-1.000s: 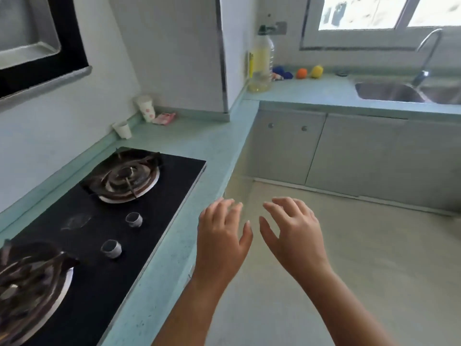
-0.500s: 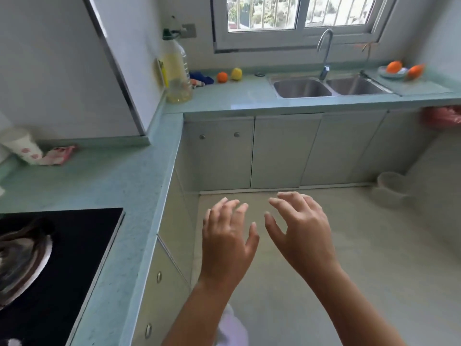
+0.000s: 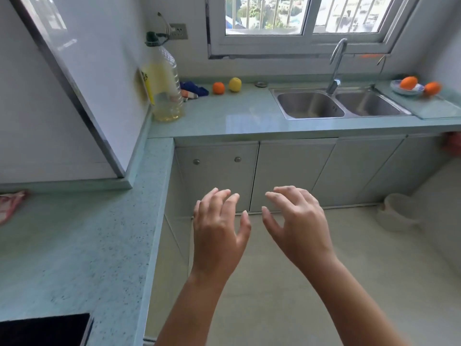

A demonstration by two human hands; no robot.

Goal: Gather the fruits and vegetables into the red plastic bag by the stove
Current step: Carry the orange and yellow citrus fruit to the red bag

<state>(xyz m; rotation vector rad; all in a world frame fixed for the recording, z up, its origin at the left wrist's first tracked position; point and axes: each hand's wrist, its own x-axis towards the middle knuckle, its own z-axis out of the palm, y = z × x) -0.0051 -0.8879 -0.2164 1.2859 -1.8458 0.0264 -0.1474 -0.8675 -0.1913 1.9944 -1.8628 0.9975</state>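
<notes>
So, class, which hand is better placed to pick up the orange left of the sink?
Probably the left hand: both hands are open and empty, but the orange lies straight ahead of it, while the right hand sits further toward the sink.

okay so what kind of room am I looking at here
Most likely a home kitchen. A double steel sink with a tap sits under the window, a big bottle of cooking oil stands on the green counter, and a stove's corner shows.
</notes>
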